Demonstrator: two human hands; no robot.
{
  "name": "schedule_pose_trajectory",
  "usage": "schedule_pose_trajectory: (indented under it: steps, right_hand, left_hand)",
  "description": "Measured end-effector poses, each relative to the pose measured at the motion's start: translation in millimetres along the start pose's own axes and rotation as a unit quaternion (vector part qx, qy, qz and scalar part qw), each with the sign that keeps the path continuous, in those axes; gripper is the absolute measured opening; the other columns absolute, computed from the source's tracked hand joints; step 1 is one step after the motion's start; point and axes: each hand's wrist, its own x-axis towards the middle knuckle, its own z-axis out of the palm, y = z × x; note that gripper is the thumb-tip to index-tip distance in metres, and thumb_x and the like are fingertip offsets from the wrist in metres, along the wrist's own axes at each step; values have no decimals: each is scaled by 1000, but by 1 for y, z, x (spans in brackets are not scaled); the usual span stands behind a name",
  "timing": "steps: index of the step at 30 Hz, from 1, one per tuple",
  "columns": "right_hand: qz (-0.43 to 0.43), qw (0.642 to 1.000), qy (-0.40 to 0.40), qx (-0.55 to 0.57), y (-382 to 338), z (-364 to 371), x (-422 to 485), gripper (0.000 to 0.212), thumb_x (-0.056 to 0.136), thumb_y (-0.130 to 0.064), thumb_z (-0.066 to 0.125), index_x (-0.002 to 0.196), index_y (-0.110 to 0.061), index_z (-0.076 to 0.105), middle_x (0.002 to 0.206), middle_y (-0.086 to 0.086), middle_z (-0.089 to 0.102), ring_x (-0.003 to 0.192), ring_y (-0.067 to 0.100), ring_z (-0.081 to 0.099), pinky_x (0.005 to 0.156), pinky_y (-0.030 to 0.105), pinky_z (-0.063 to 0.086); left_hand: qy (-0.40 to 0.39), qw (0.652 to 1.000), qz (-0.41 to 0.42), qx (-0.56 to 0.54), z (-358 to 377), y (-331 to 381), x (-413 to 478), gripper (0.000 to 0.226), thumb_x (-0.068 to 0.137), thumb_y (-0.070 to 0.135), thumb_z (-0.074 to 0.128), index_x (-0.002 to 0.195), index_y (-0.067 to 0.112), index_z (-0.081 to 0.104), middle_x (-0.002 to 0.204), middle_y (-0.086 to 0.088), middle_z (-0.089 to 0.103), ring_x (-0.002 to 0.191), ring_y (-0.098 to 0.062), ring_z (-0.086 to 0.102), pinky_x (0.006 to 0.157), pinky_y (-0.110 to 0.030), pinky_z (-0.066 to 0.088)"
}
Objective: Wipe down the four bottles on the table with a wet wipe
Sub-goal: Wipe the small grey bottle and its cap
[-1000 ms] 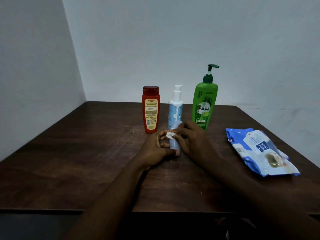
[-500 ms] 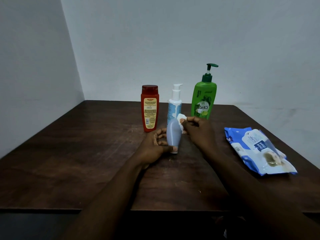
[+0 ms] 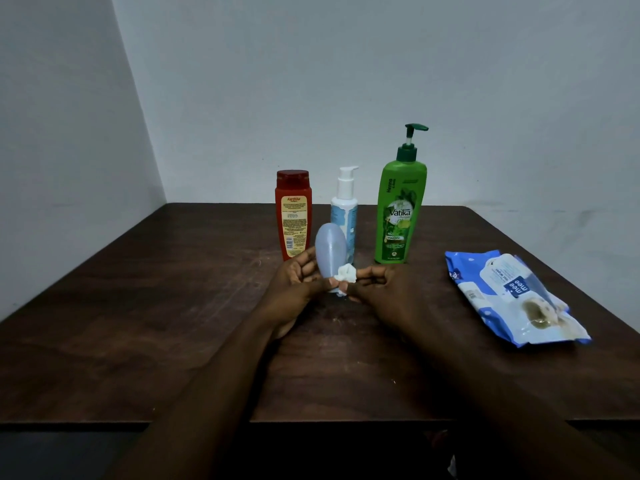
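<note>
The red bottle [image 3: 293,216], reading "Karthika", is standing on the table [image 3: 173,323]. The left hand [image 3: 294,282] is gripping the pale blue bottle [image 3: 330,252] before the white pump bottle [image 3: 346,209]. The right hand [image 3: 381,289] is pinching the crumpled wipe [image 3: 346,273] against its lower part. The green bottle [image 3: 400,209] is showing "Vatika", and the wipes pack [image 3: 512,296] "mee mee".
</note>
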Motion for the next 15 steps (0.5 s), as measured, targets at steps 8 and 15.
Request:
schedule_pose_trajectory:
  steps: [8,15]
  right_hand:
    - [-42,997,32,-49,6,3,0,26,77,-25,86,100,-16,78,83,-2,78,76,12,75,77,44,63]
    - [-81,992,49,-85,1,4,-2,26,77,-29,84,101,-21,78,87,-9,78,80,2,73,80,38,62]
  left_hand:
    - [26,998,22,46,2,-1,2,75,81,-2,73,142,26,42,134,2,58,116,-14,63,91,-30,57]
    - [36,978,83,188,3,-3,1,93,74,9,85,150,33,36,129,23,55,117,-1,58,94,-24,53]
